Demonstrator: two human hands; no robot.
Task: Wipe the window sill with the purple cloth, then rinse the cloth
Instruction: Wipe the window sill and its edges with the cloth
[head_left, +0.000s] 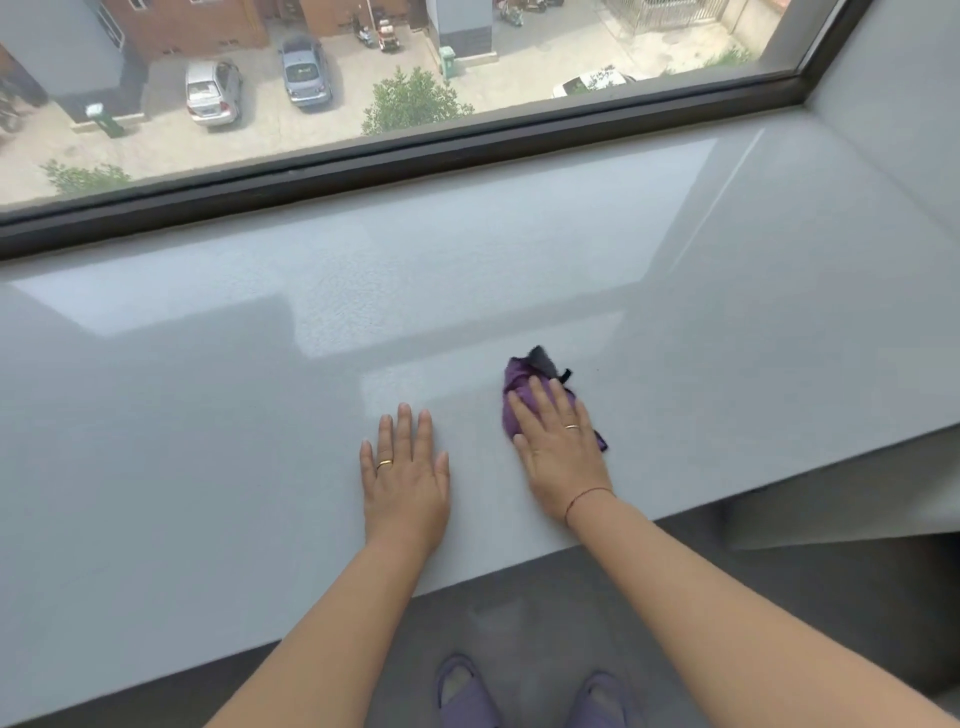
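Observation:
The wide pale grey window sill (208, 415) stretches across the view below a dark window frame. A crumpled purple cloth (519, 382) with a dark edge lies on the sill right of centre. My right hand (558, 447) presses flat on top of the cloth, fingers spread, covering its near half. Flat on the bare sill, palm down, rests my left hand (405, 478), a hand's width to the left of the cloth and not touching it.
The dark window frame (467, 150) bounds the sill at the back, and a grey side wall (893, 104) closes it on the right. The sill's front edge (363, 618) runs diagonally above a grey floor, where my feet in purple slippers (462, 696) stand.

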